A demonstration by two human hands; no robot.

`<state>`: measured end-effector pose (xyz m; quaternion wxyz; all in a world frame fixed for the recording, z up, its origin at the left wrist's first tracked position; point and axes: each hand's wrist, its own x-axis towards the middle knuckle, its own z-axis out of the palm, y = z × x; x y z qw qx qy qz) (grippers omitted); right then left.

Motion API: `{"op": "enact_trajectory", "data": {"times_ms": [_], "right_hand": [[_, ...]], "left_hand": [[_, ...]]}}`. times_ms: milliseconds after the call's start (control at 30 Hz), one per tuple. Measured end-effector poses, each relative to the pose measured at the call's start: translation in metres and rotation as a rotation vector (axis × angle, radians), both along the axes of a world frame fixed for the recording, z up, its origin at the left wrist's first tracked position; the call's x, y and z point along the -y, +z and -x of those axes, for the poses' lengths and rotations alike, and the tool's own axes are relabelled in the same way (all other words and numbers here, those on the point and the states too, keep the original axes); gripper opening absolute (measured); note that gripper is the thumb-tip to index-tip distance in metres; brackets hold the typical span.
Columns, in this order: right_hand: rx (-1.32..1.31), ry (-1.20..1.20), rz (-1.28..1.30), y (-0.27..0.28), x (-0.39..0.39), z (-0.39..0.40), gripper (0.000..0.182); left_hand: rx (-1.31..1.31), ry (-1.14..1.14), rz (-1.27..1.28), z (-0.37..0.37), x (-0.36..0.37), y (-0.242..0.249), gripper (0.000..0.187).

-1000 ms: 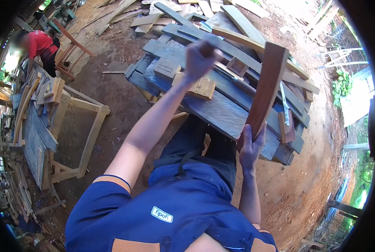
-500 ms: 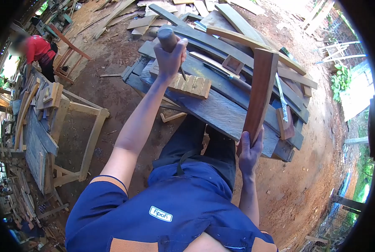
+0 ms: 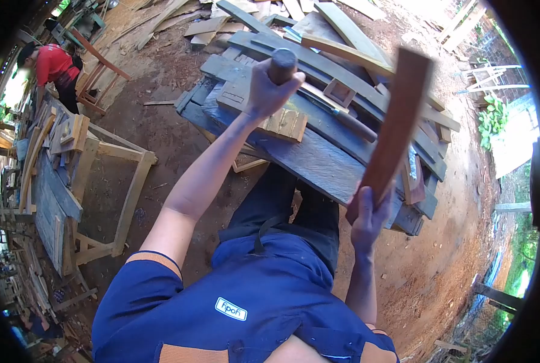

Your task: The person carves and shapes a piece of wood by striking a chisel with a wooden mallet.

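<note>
My left hand (image 3: 266,94) is wrapped round the thick round handle of a chisel (image 3: 283,65), held above the workbench (image 3: 312,157). The chisel's blade is hidden behind the hand. Just below it lies a notched wooden block (image 3: 287,125) near the bench's front edge, its left part covered by my hand and wrist. My right hand (image 3: 370,218) grips the lower end of a long, flat reddish-brown wooden mallet (image 3: 398,115), raised over the right side of the bench and blurred at its top. The mallet is apart from the chisel.
On the bench lie a small square wooden box (image 3: 339,92), a tool with a dark round handle (image 3: 357,127) and several long planks (image 3: 345,53). A second wooden bench (image 3: 55,193) stands at left. Beyond it a person in a red shirt (image 3: 55,63) bends by a wooden frame.
My left hand has shifted right along the notched block with the chisel, whose blade showed before. The mallet has swung to the right and up, tilting more.
</note>
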<state>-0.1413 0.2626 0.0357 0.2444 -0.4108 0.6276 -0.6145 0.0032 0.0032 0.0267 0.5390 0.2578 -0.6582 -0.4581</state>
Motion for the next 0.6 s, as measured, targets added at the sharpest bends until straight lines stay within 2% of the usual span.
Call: {"op": "enact_trajectory", "data": {"times_ms": [33, 67, 133, 167, 233, 267, 300, 400, 467, 500, 567, 600], "right_hand": [[0.105, -0.043, 0.101, 0.008, 0.003, -0.004, 0.045], [0.104, -0.037, 0.097, 0.018, 0.011, -0.006, 0.045], [0.043, 0.009, 0.489, 0.033, 0.032, -0.009, 0.041], [0.04, 0.015, 0.489, 0.029, 0.032, -0.009, 0.041], [-0.105, 0.001, 0.103, 0.024, 0.036, -0.013, 0.043], [-0.347, 0.119, -0.087, 0.03, 0.042, -0.009, 0.046], [-0.331, 0.19, -0.188, 0.04, 0.046, -0.013, 0.049], [-0.322, 0.172, -0.176, 0.037, 0.031, -0.016, 0.049], [-0.021, 0.003, 0.013, 0.022, 0.017, -0.019, 0.049], [-0.02, 0.001, 0.011, 0.02, 0.019, -0.018, 0.049], [-0.337, 0.088, -0.17, 0.019, 0.029, -0.013, 0.049], [-0.305, 0.105, -0.163, 0.012, 0.03, -0.013, 0.048]], "left_hand": [[0.0, 0.005, -0.004, 0.002, -0.004, 0.002, 0.012], [0.015, 0.02, 0.057, 0.005, -0.007, 0.003, 0.011], [0.052, 0.003, 0.138, 0.009, -0.009, 0.003, 0.012], [0.049, 0.009, 0.138, 0.013, -0.012, 0.002, 0.012], [0.092, -0.009, 0.261, 0.026, -0.018, 0.0, 0.015], [0.114, -0.055, 0.305, 0.03, -0.018, -0.004, 0.02], [0.156, -0.043, 0.301, 0.03, -0.027, 0.008, 0.022], [0.171, -0.045, 0.232, 0.034, -0.023, 0.005, 0.024], [0.273, -0.049, 0.252, 0.032, -0.025, 0.005, 0.028], [0.273, -0.052, 0.25, 0.032, -0.027, 0.003, 0.028], [0.305, -0.069, 0.251, 0.034, -0.03, 0.001, 0.028], [0.302, -0.083, 0.259, 0.037, -0.028, -0.002, 0.028]]}}
